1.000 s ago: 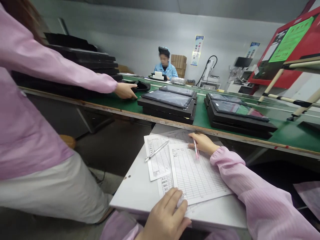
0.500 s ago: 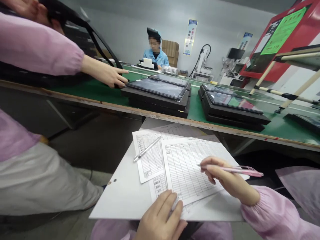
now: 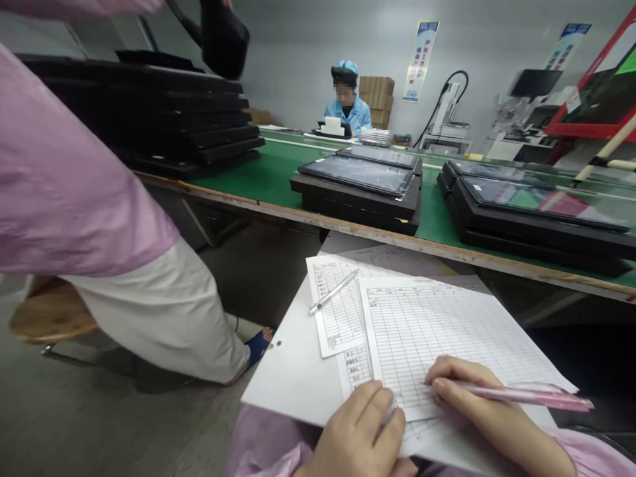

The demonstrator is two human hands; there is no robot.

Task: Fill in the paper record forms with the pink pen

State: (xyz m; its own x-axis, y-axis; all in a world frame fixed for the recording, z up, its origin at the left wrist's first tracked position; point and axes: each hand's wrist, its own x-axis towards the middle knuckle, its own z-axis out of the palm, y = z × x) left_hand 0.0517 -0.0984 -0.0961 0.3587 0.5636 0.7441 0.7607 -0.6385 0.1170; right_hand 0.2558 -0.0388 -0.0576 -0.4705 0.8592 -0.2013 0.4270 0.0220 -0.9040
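Form (image 3: 437, 344), a gridded sheet, lies on top of other papers on a white board (image 3: 288, 384) across the person's lap, below the bench (image 3: 268, 175) edge. To the far left a co-worker in a pink sleeve (image 3: 64, 185) and pale trousers stands beside a wooden stool (image 3: 50, 321), with stacked black trays (image 3: 163, 112) on the bench behind. A silver pen (image 3: 334, 291) rests on the under sheet. The left hand (image 3: 360, 437) presses flat on the form's lower edge, fingers spread and grasping nothing. The right hand (image 3: 489, 414) has its fingers clenched around a pink pen (image 3: 521, 395), tip on the form. Black screen units (image 3: 362, 189) sit on the green bench beyond.
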